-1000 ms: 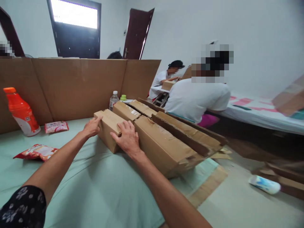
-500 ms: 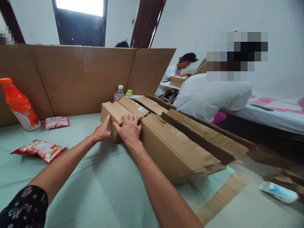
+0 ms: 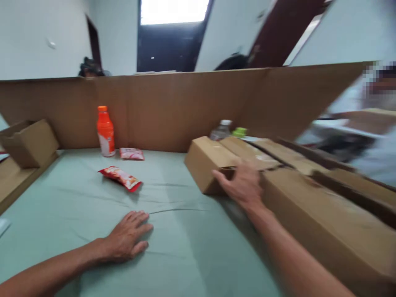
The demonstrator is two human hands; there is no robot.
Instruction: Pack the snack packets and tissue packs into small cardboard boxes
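One empty left hand point(image 3: 128, 235) lies spread on the green desk point(image 3: 173, 255); the right hand point(image 3: 244, 183) (blurred, I cannot tell if gripping) touches a cardboard box point(image 3: 206, 164).

bottle point(image 3: 106, 134), 2 packets point(image 3: 122, 178) between left carton point(image 3: 40, 144) and right boxes point(image 3: 300, 206); cardboard panel point(image 3: 185, 109) behind

No wording can be read. Printed markings show on three things toward the left — the orange bottle point(image 3: 105, 130) on the far side, the pink packet point(image 3: 132, 154) just to its right, the red packet point(image 3: 122, 177) nearer — all too small and blurred to make out.
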